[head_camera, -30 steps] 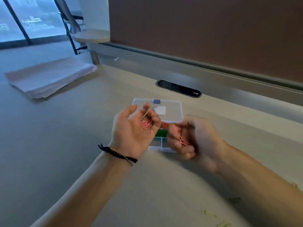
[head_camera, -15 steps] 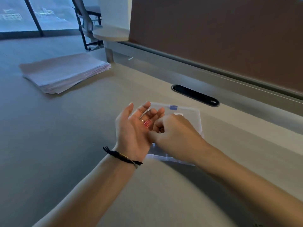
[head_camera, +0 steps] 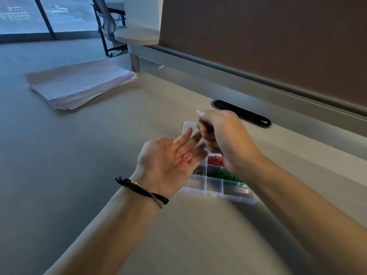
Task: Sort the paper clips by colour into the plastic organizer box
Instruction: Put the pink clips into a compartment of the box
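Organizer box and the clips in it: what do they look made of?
Organizer box: clear, glossy rigid plastic; the desk shows through its walls. Green paper clips and red paper clips: thin wire with a coloured coating, probably over metal; too blurred to confirm.

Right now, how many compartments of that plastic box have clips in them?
3 that I can see: red clips in a far compartment, green clips just nearer, dark clips left of the green. The hands hide part of the organizer box, so more may be filled.

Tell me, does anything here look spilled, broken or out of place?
Nothing stands out. The organizer box sits flat on the desk, with red and green clips in separate compartments. A few pink clips lie in the open left hand, waiting to be sorted.
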A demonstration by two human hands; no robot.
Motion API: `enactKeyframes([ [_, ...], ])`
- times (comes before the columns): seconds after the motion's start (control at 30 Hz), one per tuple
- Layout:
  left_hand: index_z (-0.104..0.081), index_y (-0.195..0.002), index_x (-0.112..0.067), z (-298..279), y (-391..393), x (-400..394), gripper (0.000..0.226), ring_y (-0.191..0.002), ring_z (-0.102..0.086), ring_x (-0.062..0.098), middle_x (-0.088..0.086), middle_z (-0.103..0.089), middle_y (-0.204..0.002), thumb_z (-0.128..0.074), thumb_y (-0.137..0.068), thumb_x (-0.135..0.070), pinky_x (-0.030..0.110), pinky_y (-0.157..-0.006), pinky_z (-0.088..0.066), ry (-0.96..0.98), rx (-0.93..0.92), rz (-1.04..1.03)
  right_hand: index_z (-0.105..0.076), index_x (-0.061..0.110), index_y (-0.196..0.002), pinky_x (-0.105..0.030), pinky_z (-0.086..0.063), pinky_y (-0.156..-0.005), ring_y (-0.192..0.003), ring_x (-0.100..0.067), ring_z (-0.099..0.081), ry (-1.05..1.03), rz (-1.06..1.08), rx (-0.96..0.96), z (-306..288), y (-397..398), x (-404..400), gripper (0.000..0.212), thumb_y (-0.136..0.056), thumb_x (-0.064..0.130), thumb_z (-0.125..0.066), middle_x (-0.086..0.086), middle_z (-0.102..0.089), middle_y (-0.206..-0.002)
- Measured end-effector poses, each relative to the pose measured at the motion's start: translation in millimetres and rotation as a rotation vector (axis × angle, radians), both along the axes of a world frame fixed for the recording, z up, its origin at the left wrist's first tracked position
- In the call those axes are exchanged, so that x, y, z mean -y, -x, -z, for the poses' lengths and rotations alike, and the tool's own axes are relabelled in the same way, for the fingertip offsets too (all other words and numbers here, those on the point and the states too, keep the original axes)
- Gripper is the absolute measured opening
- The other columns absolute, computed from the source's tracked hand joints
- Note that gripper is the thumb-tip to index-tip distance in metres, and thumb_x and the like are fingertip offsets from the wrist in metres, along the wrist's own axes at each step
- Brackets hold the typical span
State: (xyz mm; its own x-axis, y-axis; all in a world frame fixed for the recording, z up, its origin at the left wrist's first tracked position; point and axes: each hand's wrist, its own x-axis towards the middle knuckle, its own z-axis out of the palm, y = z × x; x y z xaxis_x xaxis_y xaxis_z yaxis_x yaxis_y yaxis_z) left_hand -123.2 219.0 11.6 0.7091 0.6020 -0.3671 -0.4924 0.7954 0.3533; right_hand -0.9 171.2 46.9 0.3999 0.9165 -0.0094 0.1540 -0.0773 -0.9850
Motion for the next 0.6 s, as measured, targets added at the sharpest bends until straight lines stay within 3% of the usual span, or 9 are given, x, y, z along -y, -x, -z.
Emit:
enactKeyframes([
  [0.07,-0.064,-0.108,0.005,3.4,-3.6,8.0,0.043,-0.089,-0.067,0.032,0.020,-0.069,-0.097,-0.029,-0.098,-0.020,0.042,-0.096,-0.046,0.032,0.040,0.015,-0.042,0.013,-0.058,-0.026,-0.024,-0.048,-0.043,-0.011,-0.025,-0.059,-0.004,-0.227,5.0,14.7,-1.8,0.044,-0.101,0.024,-0.045,0.001,-0.028,-0.050],
  [0.17,-0.055,-0.074,-0.007,9.4,-9.7,13.2,0.033,-0.060,-0.056,0.022,0.009,-0.053,-0.066,-0.031,-0.093,-0.017,0.030,-0.086,-0.042,0.043,-0.013,0.009,-0.046,0.011,-0.058,-0.031,-0.029,-0.052,-0.049,-0.017,-0.033,-0.101,-0.039,-0.239,14.1,30.5,-2.4,0.045,-0.101,0.025,-0.044,-0.008,-0.036,-0.056],
  [0.3,-0.056,-0.056,-0.011,11.1,-11.4,13.5,0.051,-0.080,-0.059,0.026,0.011,-0.060,-0.077,-0.026,-0.097,-0.015,0.039,-0.102,-0.040,-0.020,0.012,-0.026,-0.046,0.006,-0.060,-0.044,-0.046,-0.073,-0.064,-0.032,-0.054,-0.170,-0.089,-0.254,11.3,32.0,4.1,0.044,-0.102,0.022,-0.045,-0.017,-0.053,-0.061],
  [0.37,-0.062,-0.053,-0.015,10.3,-12.8,13.9,0.057,-0.085,-0.064,0.026,0.011,-0.067,-0.082,-0.027,-0.098,-0.016,0.041,-0.102,-0.043,-0.055,0.025,-0.050,-0.051,0.003,-0.066,-0.046,-0.053,-0.087,-0.079,-0.043,-0.065,-0.166,-0.151,-0.229,5.4,32.3,8.3,0.043,-0.104,0.022,-0.043,-0.024,-0.065,-0.071],
  [0.43,-0.068,-0.054,-0.015,7.6,-13.8,14.1,0.064,-0.077,-0.070,0.025,0.011,-0.070,-0.081,-0.025,-0.101,-0.016,0.038,-0.087,-0.053,-0.064,0.000,-0.083,-0.053,0.001,-0.071,-0.045,-0.052,-0.093,-0.092,-0.039,-0.070,-0.145,-0.211,-0.181,1.4,33.0,10.9,0.042,-0.105,0.023,-0.040,-0.025,-0.072,-0.084],
  [0.5,-0.069,-0.057,-0.005,7.0,-13.1,10.9,0.061,-0.064,-0.070,0.024,0.014,-0.070,-0.076,-0.027,-0.100,-0.012,0.034,-0.070,-0.058,-0.037,-0.010,-0.117,-0.055,0.002,-0.075,-0.043,-0.053,-0.088,-0.094,-0.026,-0.072,-0.158,-0.232,-0.085,-4.5,29.6,15.3,0.040,-0.105,0.023,-0.038,-0.015,-0.076,-0.093],
  [0.6,-0.055,-0.067,-0.006,8.3,-10.5,1.0,0.035,-0.054,-0.060,0.019,0.009,-0.059,-0.066,-0.036,-0.096,-0.008,0.025,-0.051,-0.054,0.021,-0.025,-0.185,-0.065,0.010,-0.085,-0.032,-0.051,-0.094,-0.100,-0.012,-0.069,-0.205,-0.167,0.204,-10.1,8.8,26.6,0.027,-0.102,0.018,-0.044,-0.001,-0.075,-0.100],
])
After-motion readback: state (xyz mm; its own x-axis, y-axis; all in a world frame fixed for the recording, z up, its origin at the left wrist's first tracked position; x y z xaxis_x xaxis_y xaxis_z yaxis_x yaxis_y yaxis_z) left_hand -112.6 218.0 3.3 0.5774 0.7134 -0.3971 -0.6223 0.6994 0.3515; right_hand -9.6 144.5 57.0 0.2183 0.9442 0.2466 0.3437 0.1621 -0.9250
